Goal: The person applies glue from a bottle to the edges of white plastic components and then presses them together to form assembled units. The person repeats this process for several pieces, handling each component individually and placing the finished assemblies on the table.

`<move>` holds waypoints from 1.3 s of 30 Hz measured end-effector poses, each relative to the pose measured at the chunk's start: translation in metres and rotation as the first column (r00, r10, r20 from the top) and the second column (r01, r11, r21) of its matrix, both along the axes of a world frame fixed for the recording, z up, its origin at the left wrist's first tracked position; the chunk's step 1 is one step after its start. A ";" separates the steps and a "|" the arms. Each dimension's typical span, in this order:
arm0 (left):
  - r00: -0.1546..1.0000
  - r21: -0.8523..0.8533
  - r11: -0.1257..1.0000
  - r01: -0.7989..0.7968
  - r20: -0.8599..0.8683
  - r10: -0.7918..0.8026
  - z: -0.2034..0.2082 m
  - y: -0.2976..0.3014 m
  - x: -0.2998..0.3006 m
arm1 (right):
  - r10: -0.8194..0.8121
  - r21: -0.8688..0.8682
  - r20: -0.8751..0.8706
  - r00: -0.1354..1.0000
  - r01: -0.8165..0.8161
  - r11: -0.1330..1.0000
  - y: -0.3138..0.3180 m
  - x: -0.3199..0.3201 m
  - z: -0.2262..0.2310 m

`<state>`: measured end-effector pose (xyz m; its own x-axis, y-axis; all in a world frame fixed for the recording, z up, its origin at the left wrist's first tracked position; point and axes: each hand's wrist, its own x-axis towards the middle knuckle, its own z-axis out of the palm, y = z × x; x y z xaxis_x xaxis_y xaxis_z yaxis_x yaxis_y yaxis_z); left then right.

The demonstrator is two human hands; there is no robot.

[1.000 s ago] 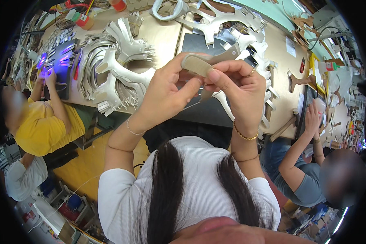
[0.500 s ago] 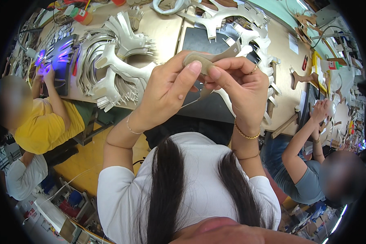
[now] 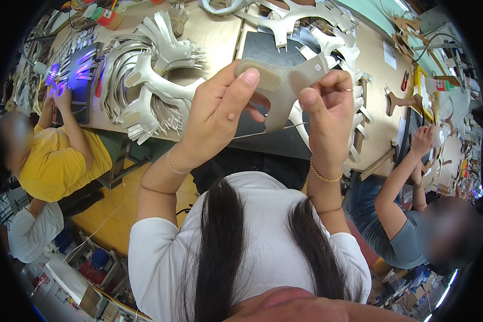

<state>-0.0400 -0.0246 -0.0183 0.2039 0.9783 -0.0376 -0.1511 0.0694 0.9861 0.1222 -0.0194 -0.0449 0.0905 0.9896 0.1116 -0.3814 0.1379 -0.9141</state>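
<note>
Left hand is gripping a beige leather-like cutout. Right hand is curling at its edge, grip unclear.

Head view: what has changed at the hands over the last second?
The right hand let go of the beige piece's rounded end and moved right; the piece has opened flatter. The left hand still grips that end. The stacked pieces stayed put.
</note>
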 end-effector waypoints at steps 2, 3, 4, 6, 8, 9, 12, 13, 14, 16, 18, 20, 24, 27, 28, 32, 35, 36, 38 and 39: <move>1.000 -0.022 0.999 0.026 0.012 -0.025 0.000 0.000 0.001 | 0.062 -0.100 -0.037 0.997 -0.066 0.993 -0.003 -0.002 -0.002; 1.000 -0.031 0.999 0.029 0.012 -0.029 0.000 0.000 0.002 | 0.093 -0.102 -0.025 0.995 -0.095 0.990 -0.005 -0.003 -0.002; 0.999 -0.031 0.999 0.035 0.018 -0.034 0.000 0.000 0.004 | 0.112 -0.112 -0.015 0.994 -0.113 0.987 -0.007 -0.003 -0.001; 0.999 -0.032 0.999 0.034 0.043 -0.033 -0.001 -0.001 0.005 | 0.141 -0.119 0.014 0.990 -0.139 0.983 -0.008 -0.004 0.001; 0.997 -0.035 0.999 0.020 0.080 -0.017 -0.001 -0.003 0.006 | 0.161 -0.113 0.037 0.986 -0.156 0.981 -0.007 -0.004 0.004; 0.997 -0.026 0.999 0.024 0.076 -0.022 -0.001 -0.003 0.007 | 0.158 -0.118 0.059 0.986 -0.150 0.982 -0.007 -0.005 0.005; 0.997 -0.005 0.999 0.032 0.066 -0.032 -0.002 -0.005 0.006 | 0.142 -0.116 0.080 0.987 -0.132 0.984 -0.008 -0.005 0.007; 0.997 0.001 0.999 0.033 0.064 -0.033 -0.002 -0.005 0.007 | 0.136 -0.111 0.085 0.987 -0.127 0.986 -0.008 -0.005 0.008; 0.998 0.001 0.999 0.033 0.060 -0.033 -0.002 -0.005 0.007 | 0.129 -0.097 0.072 0.989 -0.121 0.988 -0.009 -0.005 0.008; 0.997 0.009 0.999 0.040 0.073 -0.041 -0.002 -0.005 0.008 | 0.121 -0.094 0.081 0.989 -0.113 0.989 -0.010 -0.005 0.008; 0.996 0.012 0.999 0.050 0.077 -0.050 -0.002 -0.006 0.008 | 0.114 -0.084 0.076 0.991 -0.108 0.991 -0.010 -0.005 0.008; 0.995 0.009 0.998 0.062 0.079 -0.062 -0.001 -0.005 0.008 | 0.111 -0.058 0.042 0.993 -0.109 0.992 -0.011 -0.004 0.008; 0.998 0.005 0.999 0.052 0.036 -0.053 0.000 -0.007 0.009 | 0.092 -0.051 0.057 0.994 -0.089 0.995 -0.011 -0.005 0.007; 0.997 0.023 0.998 0.062 0.051 -0.063 -0.002 -0.006 0.009 | 0.081 -0.048 0.048 0.996 -0.078 0.996 -0.012 -0.005 0.006; 0.996 0.028 0.998 0.063 0.064 -0.064 -0.002 -0.006 0.009 | 0.076 -0.054 0.051 0.996 -0.073 0.996 -0.013 -0.004 0.006; 0.994 0.038 0.998 0.054 0.095 -0.058 -0.004 -0.007 0.011 | 0.061 -0.056 0.045 0.997 -0.058 0.997 -0.013 -0.004 0.006; 0.994 0.034 0.998 0.053 0.098 -0.056 -0.004 -0.006 0.010 | 0.062 -0.066 0.042 0.997 -0.059 0.996 -0.014 -0.005 0.006; 0.995 0.041 0.998 0.050 0.086 -0.054 -0.004 -0.005 0.010 | 0.081 -0.046 0.043 0.996 -0.079 0.996 -0.013 -0.006 0.007; 0.997 0.054 0.997 0.047 0.061 -0.050 -0.004 -0.004 0.009 | 0.120 0.011 -0.018 0.993 -0.119 0.993 -0.012 -0.007 0.007; 0.996 0.048 0.998 0.048 0.073 -0.052 -0.004 -0.004 0.009 | 0.111 -0.012 0.013 0.994 -0.111 0.994 -0.012 -0.007 0.008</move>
<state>-0.0308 -0.0285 -0.0226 0.2532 0.9671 0.0243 -0.2214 0.0335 0.9746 0.1153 -0.0316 -0.0373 -0.0217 0.9946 0.1011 -0.3811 0.0852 -0.9206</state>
